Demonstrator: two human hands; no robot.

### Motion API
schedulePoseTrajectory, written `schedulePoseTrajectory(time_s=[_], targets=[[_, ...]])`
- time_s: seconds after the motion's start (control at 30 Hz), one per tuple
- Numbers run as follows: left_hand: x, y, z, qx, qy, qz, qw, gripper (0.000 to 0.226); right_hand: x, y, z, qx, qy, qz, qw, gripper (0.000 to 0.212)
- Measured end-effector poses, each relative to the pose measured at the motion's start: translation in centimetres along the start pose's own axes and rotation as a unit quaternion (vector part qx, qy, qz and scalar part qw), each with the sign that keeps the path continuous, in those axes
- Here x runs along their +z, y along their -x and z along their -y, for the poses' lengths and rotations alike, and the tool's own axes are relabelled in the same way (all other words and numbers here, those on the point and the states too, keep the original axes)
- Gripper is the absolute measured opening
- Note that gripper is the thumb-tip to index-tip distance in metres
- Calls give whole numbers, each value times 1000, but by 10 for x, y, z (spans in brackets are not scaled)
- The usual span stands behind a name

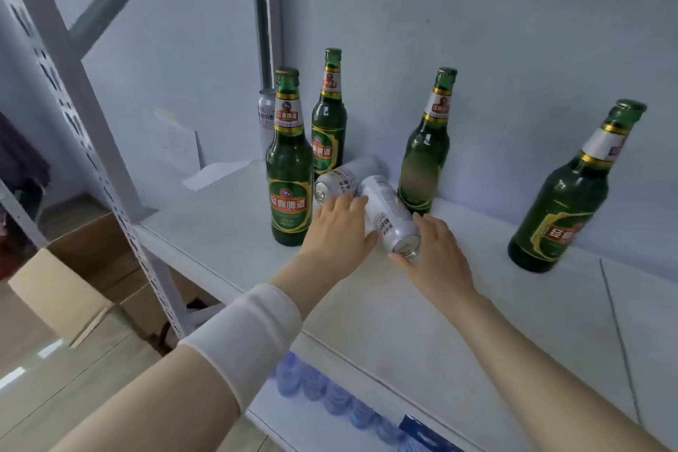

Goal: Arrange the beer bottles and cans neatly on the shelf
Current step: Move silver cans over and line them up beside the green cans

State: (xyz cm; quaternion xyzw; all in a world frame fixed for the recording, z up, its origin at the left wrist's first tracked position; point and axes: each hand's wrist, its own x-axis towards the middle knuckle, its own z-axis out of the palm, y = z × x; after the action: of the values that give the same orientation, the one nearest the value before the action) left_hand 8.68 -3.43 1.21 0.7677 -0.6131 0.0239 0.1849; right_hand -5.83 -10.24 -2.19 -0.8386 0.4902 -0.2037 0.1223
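On the white shelf [227,231], four green glass bottles stand upright, well apart, with red-and-gold labels and capped necks. Front bottle [290,172] at left; second bottle [328,121] just behind it; third bottle [425,154] near the wall, label blurred; fourth bottle [565,198] far right.

Three silver cans, smooth matte metal, grey print. Near can [389,213] lies on its side, pull-tab end toward the front edge. Rear can [348,176] also on its side, end facing left, touching the near can's far end. Upright can [267,114] stands at the back, half hidden by the front bottle.

Left hand [339,231]: palm down, fingers [348,202] loosely together, tips resting where the two lying cans meet. White sleeve [249,338] on that forearm. Right hand [436,253]: fingers curled around the near can's right side, thumb under its rim end.

Shelf frame grey perforated steel. Paper sheet [216,174] lies at the back left. Blue-capped water bottles [330,396] below. Cardboard box [66,286] on the floor at left.
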Motion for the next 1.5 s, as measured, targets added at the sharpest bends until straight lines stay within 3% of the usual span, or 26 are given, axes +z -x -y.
schedulePoseTrajectory(time_s=[0.1, 0.17, 0.27, 0.37, 0.43, 0.53, 0.7, 0.87, 1.0, 1.1, 1.3, 1.5], targets=[[11, -27, 5, -42, 47, 9, 998, 61, 13, -15, 1, 18, -25, -1, 1000, 88], [22, -47, 7, -113, 135, 6, 984, 63, 23, -21, 3, 31, -56, -13, 998, 88], [33, -76, 12, -252, 274, -40, 927, 68, 33, -23, 5, 39, -102, -68, 992, 77], [44, -96, 17, -336, 322, -71, 882, 74, 32, -14, 2, 46, -128, -93, 986, 72], [50, -102, 19, -356, 345, -68, 866, 80, 28, -3, -3, 52, -155, -94, 982, 73], [59, -106, 22, -353, 343, -72, 868, 84, 16, 14, -15, 53, -154, -106, 981, 74], [66, -103, 25, -355, 347, -92, 863, 78, -9, 27, -21, 71, -133, -134, 980, 70], [52, -80, 15, -268, 324, -142, 896, 75, -45, 28, -18, 88, -159, -155, 971, 64], [34, -53, 4, -92, 336, -196, 916, 71, -73, 24, -17, 104, -175, -172, 964, 61], [16, -44, -5, -33, 337, -212, 917, 71, -90, 20, -16, 107, -164, -168, 966, 63], [-8, -36, -11, 43, 314, -166, 934, 70, -106, 18, -13, 93, -166, -116, 975, 57], [-14, -36, -10, 38, 379, -72, 922, 89, -89, 13, -9, 95, -225, -112, 963, 72]])
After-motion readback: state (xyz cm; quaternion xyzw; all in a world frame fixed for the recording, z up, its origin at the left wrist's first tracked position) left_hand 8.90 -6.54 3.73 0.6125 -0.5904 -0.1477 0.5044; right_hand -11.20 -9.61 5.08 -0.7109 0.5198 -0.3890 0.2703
